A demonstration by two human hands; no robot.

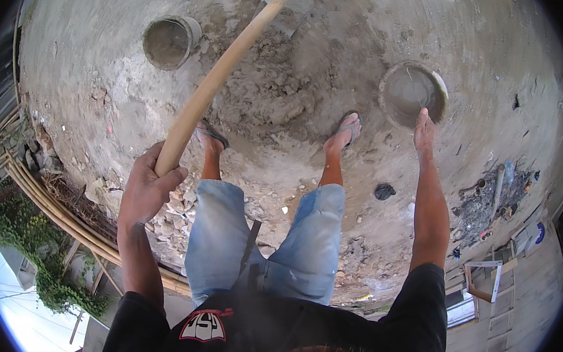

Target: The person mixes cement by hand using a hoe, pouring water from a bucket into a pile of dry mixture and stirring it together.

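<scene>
My left hand (145,188) is closed round the lower end of a long pale wooden hoe handle (220,72). The handle slants up and away to the hoe's broad flat blade (291,8), which rests at the far side of a heap of wet grey mortar (269,86). On the right, my right hand (424,131) pinches the thin wire handle at the near rim of a round bucket (442,89). Grey watery liquid shows inside that bucket. The bucket stands upright or nearly so; whether its base is off the ground I cannot tell.
Another mud-stained bucket (193,31) stands beyond the hoe handle on the left. My sandalled feet (348,128) are at the mortar's near edge. Bamboo poles (60,215) and rubble (105,195) lie at left. Dark ash and debris (491,199), and a wooden frame (481,281), are at right.
</scene>
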